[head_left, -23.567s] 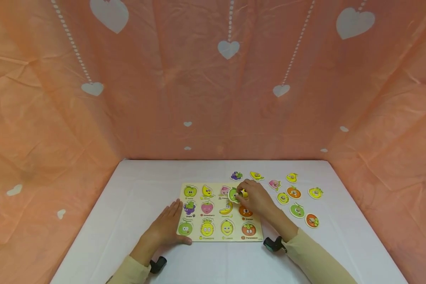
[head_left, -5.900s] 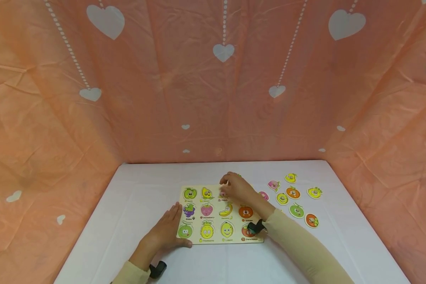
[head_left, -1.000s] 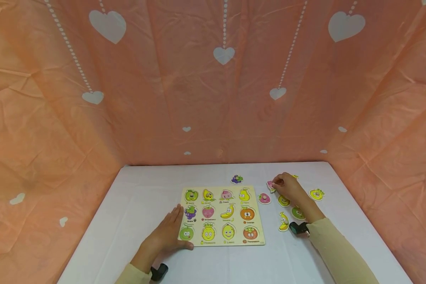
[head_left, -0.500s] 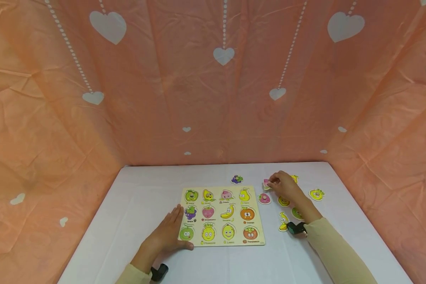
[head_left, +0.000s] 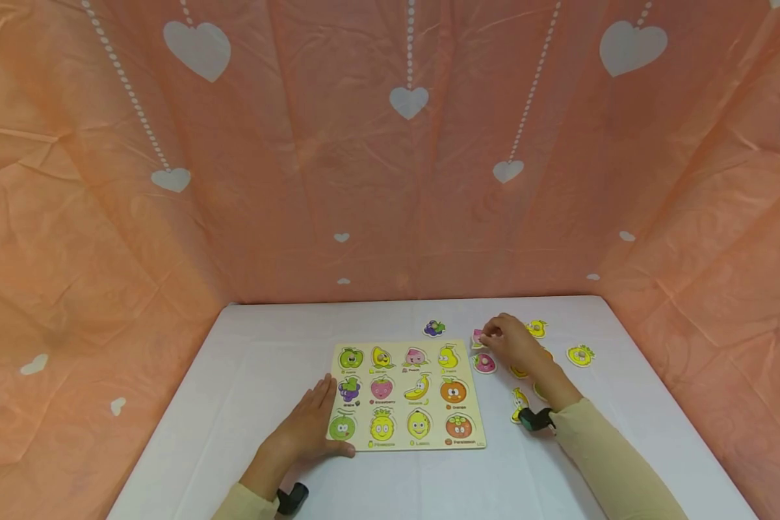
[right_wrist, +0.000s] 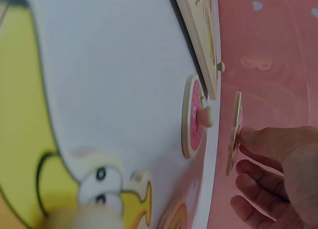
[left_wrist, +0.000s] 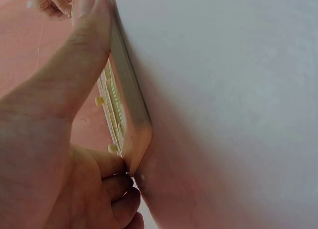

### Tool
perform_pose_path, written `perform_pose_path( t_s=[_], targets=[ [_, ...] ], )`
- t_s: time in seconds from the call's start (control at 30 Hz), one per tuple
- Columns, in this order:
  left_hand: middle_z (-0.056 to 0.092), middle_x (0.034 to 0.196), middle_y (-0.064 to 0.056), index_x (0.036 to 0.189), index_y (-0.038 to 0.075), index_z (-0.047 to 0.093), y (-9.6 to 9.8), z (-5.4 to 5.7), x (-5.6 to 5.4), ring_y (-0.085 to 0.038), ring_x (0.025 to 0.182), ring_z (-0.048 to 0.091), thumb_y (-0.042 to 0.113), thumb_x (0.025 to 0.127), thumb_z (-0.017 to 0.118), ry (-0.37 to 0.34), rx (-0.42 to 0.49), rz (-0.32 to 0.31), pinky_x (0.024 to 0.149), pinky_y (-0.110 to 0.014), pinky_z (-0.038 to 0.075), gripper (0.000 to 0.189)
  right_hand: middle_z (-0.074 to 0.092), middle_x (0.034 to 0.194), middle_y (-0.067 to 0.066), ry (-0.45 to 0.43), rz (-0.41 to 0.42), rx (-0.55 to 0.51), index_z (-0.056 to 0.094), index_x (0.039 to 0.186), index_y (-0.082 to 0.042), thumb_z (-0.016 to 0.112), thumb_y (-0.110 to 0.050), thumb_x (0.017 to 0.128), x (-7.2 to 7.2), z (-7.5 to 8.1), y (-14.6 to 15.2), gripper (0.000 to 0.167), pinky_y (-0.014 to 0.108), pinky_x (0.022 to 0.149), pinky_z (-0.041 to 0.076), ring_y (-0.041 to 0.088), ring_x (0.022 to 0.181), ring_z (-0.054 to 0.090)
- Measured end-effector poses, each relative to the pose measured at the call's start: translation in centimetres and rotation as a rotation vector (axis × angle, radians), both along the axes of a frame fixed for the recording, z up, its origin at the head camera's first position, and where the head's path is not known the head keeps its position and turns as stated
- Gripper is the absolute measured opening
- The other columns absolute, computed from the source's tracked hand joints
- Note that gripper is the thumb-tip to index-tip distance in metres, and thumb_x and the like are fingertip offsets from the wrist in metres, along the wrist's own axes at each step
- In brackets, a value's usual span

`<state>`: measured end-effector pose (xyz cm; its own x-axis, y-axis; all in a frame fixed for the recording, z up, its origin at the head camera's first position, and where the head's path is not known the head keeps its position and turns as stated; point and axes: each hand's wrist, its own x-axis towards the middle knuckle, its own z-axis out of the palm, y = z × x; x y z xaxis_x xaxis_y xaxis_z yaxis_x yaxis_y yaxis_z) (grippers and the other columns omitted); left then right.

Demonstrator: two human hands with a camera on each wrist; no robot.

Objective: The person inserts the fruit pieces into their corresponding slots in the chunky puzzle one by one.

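My right hand pinches the pink peach puzzle piece, raised off the table beyond the board's right edge. Below it lies the round strawberry piece with its wooden knob. My left hand lies at the left edge of the fruit puzzle board, fingers along that side and thumb at the near corner. In the left wrist view, the thumb touches the board's near edge. The board shows labelled fruit pictures in rows. The banana piece lies near the right wrist.
The grape piece lies behind the board. At the right are the pear piece and pineapple piece. More pieces are partly hidden under the right forearm. A pink heart-patterned cloth hangs behind the white table.
Over the last second my right hand has carried the peach piece leftward towards the board. The left hand has stayed put. The strawberry and banana pieces lie where none lay 23.6 s ago.
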<state>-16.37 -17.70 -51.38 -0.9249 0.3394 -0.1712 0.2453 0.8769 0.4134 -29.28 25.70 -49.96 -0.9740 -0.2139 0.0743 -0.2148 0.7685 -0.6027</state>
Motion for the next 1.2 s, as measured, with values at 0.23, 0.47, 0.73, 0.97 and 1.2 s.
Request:
perform_pose_path(
  t_s=[0.23,0.47,0.73,0.97,1.2],
  targets=[
    [0.021,0.174,-0.031,0.164,-0.014,0.024,0.0,0.1,0.0,-0.045,0.162,0.022,0.055,0.071,0.097,-0.006,0.002,-0.001,0.133,-0.056,0.022,0.137,0.066,0.107,0.009,0.007,0.034,0.004,0.074,0.102,-0.004,0.078,-0.017,0.101,-0.2,-0.2,-0.8,0.014,0.051,0.099,0.058,0.033,0.108,0.064],
    [0.021,0.173,-0.031,0.163,-0.014,0.024,0.1,0.2,0.1,-0.045,0.162,0.022,0.054,0.071,0.097,-0.006,-0.005,0.000,0.133,-0.056,0.022,0.136,0.066,0.107,0.009,-0.006,0.028,-0.001,0.074,0.103,-0.004,0.078,-0.019,0.101,-0.2,-0.1,-1.8,0.015,0.051,0.100,0.057,0.032,0.108,0.062],
    [0.022,0.173,-0.031,0.163,-0.014,0.026,0.1,0.2,0.0,-0.045,0.162,0.023,0.053,0.071,0.097,-0.002,-0.009,0.005,0.133,-0.056,0.023,0.135,0.066,0.107,0.006,-0.009,0.040,0.026,0.075,0.104,-0.007,0.079,-0.022,0.100,-0.3,0.1,-2.8,0.016,0.046,0.097,0.060,0.027,0.105,0.061],
    [0.022,0.173,-0.031,0.163,-0.014,0.025,0.1,0.2,0.0,-0.045,0.161,0.023,0.053,0.071,0.097,-0.007,-0.007,0.001,0.133,-0.056,0.023,0.135,0.066,0.105,0.005,0.025,0.066,0.051,0.075,0.102,-0.007,0.079,-0.025,0.100,-0.2,0.1,-3.5,0.018,0.044,0.095,0.060,0.026,0.102,0.062],
    [0.021,0.174,-0.031,0.163,-0.014,0.024,0.1,0.0,0.0,-0.045,0.162,0.022,0.055,0.071,0.097,-0.006,-0.012,0.002,0.133,-0.056,0.022,0.136,0.066,0.102,0.004,0.067,0.106,0.041,0.076,0.100,-0.007,0.080,-0.022,0.099,-0.1,0.0,-4.4,0.015,0.046,0.094,0.060,0.025,0.101,0.063]
  ],
)
